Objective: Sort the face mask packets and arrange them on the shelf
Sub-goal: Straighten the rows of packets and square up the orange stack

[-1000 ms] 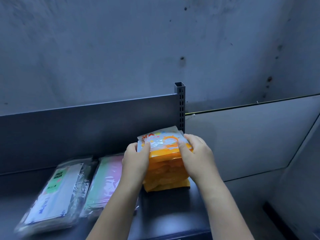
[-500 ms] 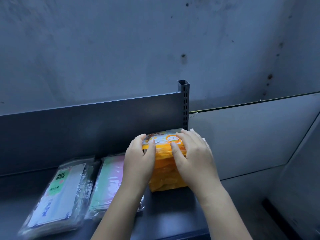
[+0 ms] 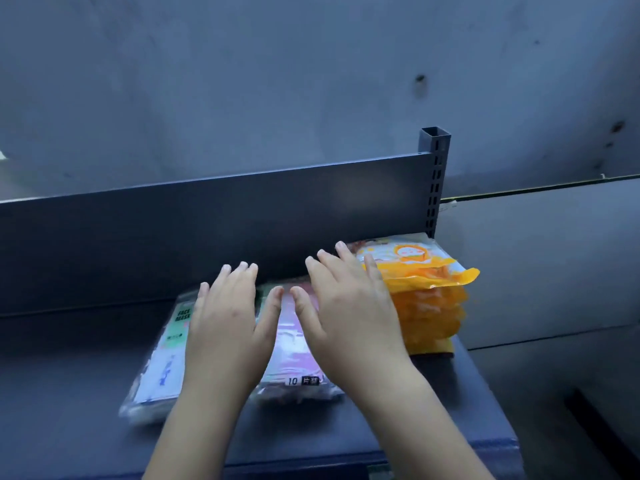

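Observation:
Three face mask packets lie side by side on the dark shelf (image 3: 381, 427). The orange packet (image 3: 426, 296) sits at the right end, against the back panel. A pink and green packet (image 3: 294, 355) lies in the middle, and a clear packet with a green "FACE MASK" label (image 3: 166, 358) is at the left. My left hand (image 3: 228, 327) and my right hand (image 3: 349, 313) are spread flat, fingers straight, over the middle packet, holding nothing. My left hand also overlaps the left packet's edge. Whether the palms press on the packets I cannot tell.
A dark back panel (image 3: 207, 223) runs behind the shelf, ending at a slotted upright post (image 3: 434, 181) on the right. Beyond the post are a grey wall and a drop to the floor (image 3: 554, 393). Bare shelf surface lies at the left (image 3: 69, 375).
Both hands have let go of the orange packet, which now rests on the shelf's right end, and moved left over the middle packet with fingers spread.

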